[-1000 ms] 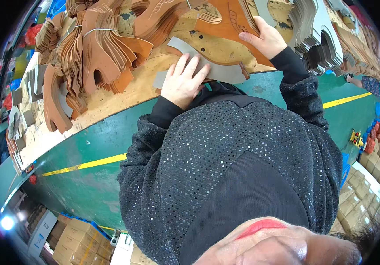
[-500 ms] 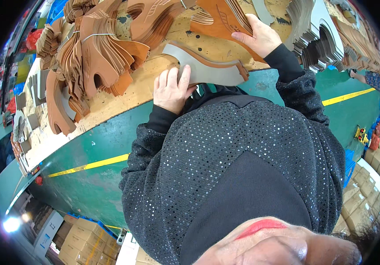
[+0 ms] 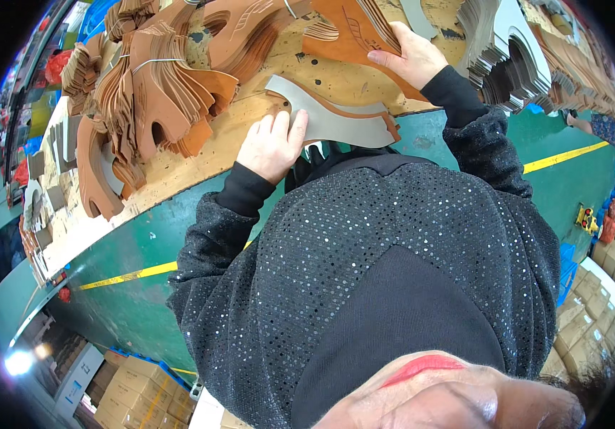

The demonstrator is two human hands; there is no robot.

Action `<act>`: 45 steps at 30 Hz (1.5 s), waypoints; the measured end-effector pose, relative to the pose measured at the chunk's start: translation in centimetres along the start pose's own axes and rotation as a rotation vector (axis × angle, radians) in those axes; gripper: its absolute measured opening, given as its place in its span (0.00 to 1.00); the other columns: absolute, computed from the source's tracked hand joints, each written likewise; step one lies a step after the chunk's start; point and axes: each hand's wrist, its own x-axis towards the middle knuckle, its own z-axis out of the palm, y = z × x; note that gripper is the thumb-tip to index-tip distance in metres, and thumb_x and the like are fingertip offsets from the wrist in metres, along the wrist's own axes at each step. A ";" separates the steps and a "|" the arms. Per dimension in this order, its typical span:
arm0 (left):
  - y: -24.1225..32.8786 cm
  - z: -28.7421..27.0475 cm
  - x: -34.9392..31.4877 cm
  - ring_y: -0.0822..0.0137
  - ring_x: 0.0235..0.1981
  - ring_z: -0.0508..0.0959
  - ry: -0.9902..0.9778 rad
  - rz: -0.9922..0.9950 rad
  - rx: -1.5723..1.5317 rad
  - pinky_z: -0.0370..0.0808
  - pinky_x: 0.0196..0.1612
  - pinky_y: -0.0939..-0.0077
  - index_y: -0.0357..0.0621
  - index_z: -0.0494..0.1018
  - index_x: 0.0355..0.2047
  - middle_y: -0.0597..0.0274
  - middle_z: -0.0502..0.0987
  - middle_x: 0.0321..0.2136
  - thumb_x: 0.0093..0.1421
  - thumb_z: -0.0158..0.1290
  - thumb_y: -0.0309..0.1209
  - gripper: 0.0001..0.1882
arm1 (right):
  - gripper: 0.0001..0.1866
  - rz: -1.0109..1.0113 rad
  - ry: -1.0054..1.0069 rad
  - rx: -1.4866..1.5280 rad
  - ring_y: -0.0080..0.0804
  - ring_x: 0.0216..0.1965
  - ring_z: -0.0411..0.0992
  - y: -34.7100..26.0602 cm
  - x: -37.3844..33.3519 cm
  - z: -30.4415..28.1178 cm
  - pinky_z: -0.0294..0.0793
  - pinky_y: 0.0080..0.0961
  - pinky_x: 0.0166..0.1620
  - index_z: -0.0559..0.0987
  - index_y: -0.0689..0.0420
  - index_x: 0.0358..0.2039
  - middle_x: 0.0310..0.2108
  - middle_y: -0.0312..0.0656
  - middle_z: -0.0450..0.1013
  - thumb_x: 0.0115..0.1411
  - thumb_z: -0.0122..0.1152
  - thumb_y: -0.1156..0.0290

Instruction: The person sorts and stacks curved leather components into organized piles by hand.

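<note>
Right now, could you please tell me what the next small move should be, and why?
I would probably ease the grey curved piece farther onto the table: its lower edge appears to reach past the table's front, and the left hand touches its left side, while the right hand touches the orange-brown stack.

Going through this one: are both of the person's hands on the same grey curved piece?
No; the left hand touches the grey curved piece, while the right hand is at the orange-brown stack.
</note>
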 end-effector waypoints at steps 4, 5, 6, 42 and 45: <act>-0.7 -2.2 1.3 0.59 0.34 0.73 -0.066 0.026 -0.016 0.71 0.37 0.68 0.44 0.68 0.48 0.58 0.69 0.33 0.48 0.57 0.33 0.25 | 0.32 0.013 0.010 -0.007 0.51 0.39 0.73 -0.6 0.0 0.2 0.73 0.38 0.42 0.67 0.61 0.41 0.36 0.56 0.73 0.56 0.55 0.41; -0.9 -2.9 1.9 0.58 0.32 0.74 -0.088 0.035 -0.044 0.72 0.35 0.67 0.44 0.69 0.45 0.58 0.69 0.32 0.49 0.56 0.33 0.22 | 0.32 0.017 0.009 -0.011 0.51 0.39 0.73 -1.0 0.0 0.1 0.73 0.38 0.42 0.67 0.61 0.41 0.36 0.56 0.73 0.56 0.55 0.41; -1.1 -3.6 2.6 0.58 0.32 0.74 -0.086 0.035 -0.047 0.72 0.35 0.67 0.44 0.69 0.45 0.58 0.69 0.32 0.49 0.56 0.33 0.22 | 0.31 0.021 -0.006 -0.025 0.50 0.40 0.73 -1.6 0.1 -0.2 0.73 0.39 0.42 0.67 0.61 0.41 0.36 0.55 0.73 0.55 0.56 0.43; -5.7 -5.5 10.9 0.69 0.34 0.72 0.385 0.545 0.169 0.67 0.37 0.75 0.46 0.74 0.37 0.69 0.70 0.31 0.49 0.59 0.35 0.15 | 0.27 -0.053 -0.192 0.183 0.53 0.44 0.71 -2.2 1.4 -1.2 0.71 0.37 0.46 0.65 0.61 0.50 0.41 0.58 0.71 0.62 0.50 0.50; -4.9 -4.7 9.4 0.70 0.34 0.73 0.492 0.504 0.177 0.67 0.35 0.77 0.45 0.75 0.36 0.69 0.71 0.31 0.49 0.59 0.34 0.13 | 0.27 -0.059 -0.176 0.181 0.53 0.44 0.71 -2.6 1.1 -1.5 0.71 0.36 0.46 0.65 0.61 0.50 0.41 0.58 0.71 0.62 0.51 0.51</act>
